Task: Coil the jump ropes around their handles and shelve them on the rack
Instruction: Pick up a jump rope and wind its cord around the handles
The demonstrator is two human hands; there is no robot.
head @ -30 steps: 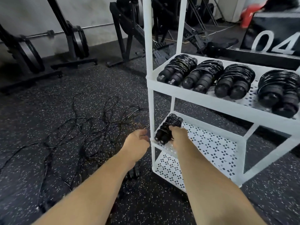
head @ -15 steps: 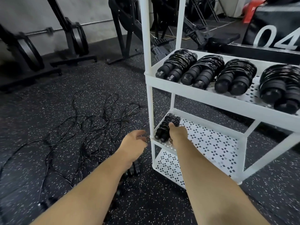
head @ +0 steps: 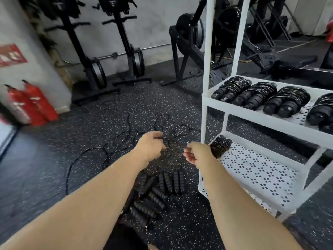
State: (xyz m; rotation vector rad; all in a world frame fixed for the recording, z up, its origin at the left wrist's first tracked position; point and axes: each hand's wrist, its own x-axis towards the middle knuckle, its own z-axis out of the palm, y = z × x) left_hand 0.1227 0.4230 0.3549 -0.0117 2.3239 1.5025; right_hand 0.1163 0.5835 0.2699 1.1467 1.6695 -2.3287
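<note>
White rack (head: 252,111) on the right, one coiled jump rope (head: 221,146) lying at the front-left corner of its lower shelf, and more coiled bundles (head: 255,95) lined up on the shelf above. Right hand (head: 196,154) hangs just beside that coil, fingers loosely curled, holding nothing. Left hand (head: 150,147) is curled over the tangled ropes (head: 126,138) on the floor; gripping one or not, can't tell. Loose handles (head: 169,183) lie beneath.

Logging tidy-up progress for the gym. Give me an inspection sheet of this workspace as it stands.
Surface: speckled rubber floor.
Job's things: four coiled ropes on upper shelf, one coiled rope on lower shelf; loose ropes and handles on floor.
Clutter: nothing seen.
Hands: left hand curled, grip unclear; right hand relaxed, empty.
Cables: nothing seen.
Surroundings: gym machines, red extinguishers.
</note>
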